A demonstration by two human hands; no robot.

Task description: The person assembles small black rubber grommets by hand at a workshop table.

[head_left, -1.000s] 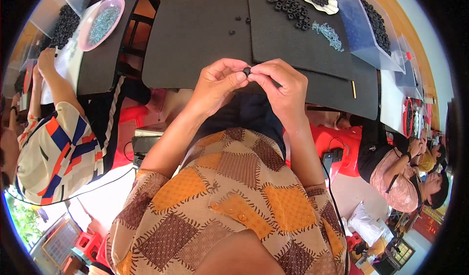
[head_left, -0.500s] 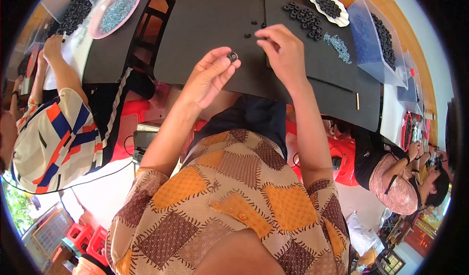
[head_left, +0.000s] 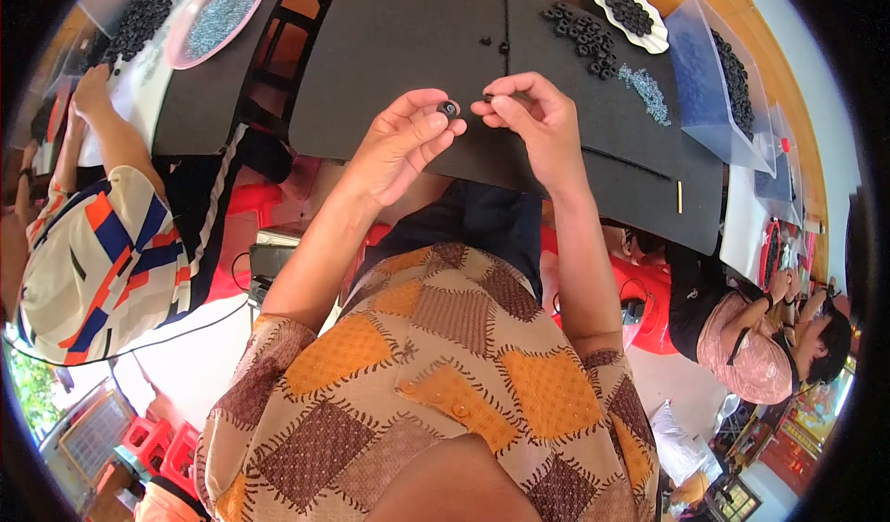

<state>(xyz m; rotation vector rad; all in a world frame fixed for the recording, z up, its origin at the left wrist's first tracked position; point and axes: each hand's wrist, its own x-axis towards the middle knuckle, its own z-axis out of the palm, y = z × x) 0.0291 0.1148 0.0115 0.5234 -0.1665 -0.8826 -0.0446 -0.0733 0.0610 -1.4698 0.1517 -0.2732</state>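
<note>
One black piece (head_left: 449,109) between left fingertips (head_left: 433,122)

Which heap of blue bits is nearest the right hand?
The loose blue heap on the black mat; the blue bits in the pink bowl are farther from the right hand.

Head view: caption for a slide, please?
Over a black tabletop, the left hand pinches a round black part, the right hand a small dark piece.

Red stools (head_left: 143,434) are standing lower left
A white bag (head_left: 675,446) is lying lower right — near a co-worker in pink (head_left: 749,366).
</note>
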